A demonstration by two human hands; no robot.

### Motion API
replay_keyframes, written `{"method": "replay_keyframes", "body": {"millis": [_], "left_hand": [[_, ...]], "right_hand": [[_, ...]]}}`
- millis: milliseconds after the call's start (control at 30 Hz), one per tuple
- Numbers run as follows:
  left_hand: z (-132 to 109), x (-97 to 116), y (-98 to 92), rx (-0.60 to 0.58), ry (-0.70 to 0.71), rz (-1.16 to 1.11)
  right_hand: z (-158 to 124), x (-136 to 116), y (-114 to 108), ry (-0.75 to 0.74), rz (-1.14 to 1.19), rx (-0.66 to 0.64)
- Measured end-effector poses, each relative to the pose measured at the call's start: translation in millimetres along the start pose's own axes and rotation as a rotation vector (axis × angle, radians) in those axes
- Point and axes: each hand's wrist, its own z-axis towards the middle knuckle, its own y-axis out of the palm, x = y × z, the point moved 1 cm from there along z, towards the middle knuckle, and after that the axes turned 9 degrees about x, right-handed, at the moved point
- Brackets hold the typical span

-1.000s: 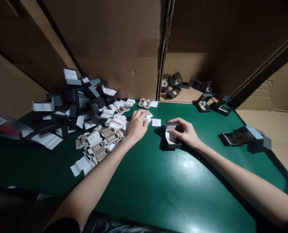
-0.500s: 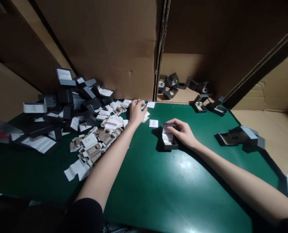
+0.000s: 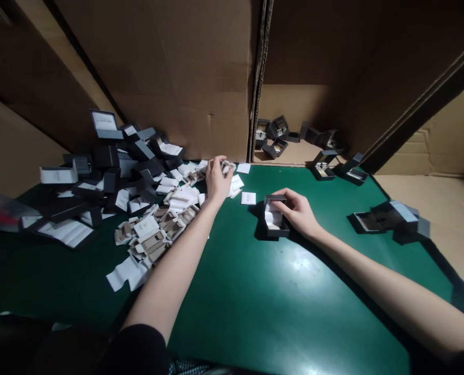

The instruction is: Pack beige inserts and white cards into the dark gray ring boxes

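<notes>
right hand (image 3: 299, 211): we are gripping an open dark-grey hinged box (image 3: 278, 233) by its lid; left hand (image 3: 218, 181): we are straddling a white folded-card insert (image 3: 228, 167), cannot tell if pinching.

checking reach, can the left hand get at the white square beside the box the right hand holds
Probably yes: the white square lies uncovered on the green table, close to the left hand, though that hand is busy at a cardboard piece.
</notes>
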Motion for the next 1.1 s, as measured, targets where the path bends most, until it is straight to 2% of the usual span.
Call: {"method": "replay_keyframes", "body": {"millis": [133,233,333,400,533,667,767,867,1000,1100], "left_hand": [[0,6,-4.0,-0.024,0.076,-0.022],[-3,7,-2.3,-0.115,0.118,0.023],[-6,3,2.6,-0.228,0.092,0.061],[-8,1,4.9,-0.257,0.091,0.074],[-9,4,2.7,-0.215,0.123,0.09],[-7,20,-6.1,-0.14,0.223,0.039],[-5,37,-12.6,-0.149,0.307,-0.037],[-5,50,-17.8,-0.177,0.301,-0.069],[-5,56,-24.0,-0.354,0.338,-0.072],[-3,55,-29.9,-0.606,0.372,-0.053]], "right_hand": [[0,-1,0,-0.001,-0.016,0.023],[-1,-2,0,-0.001,-0.02,0.022],[-1,-2,0,-0.002,-0.012,0.017],[0,-1,0,-0.006,-0.008,0.01],[0,1,0,-0.016,-0.016,0.011],[0,1,0,-0.025,0.0,0.017],[0,0,0,-0.027,0.015,0.04],[-1,1,0,-0.025,0.028,0.05],[0,1,1,-0.031,0.039,0.046],[0,1,0,-0.037,0.041,0.045]]}}
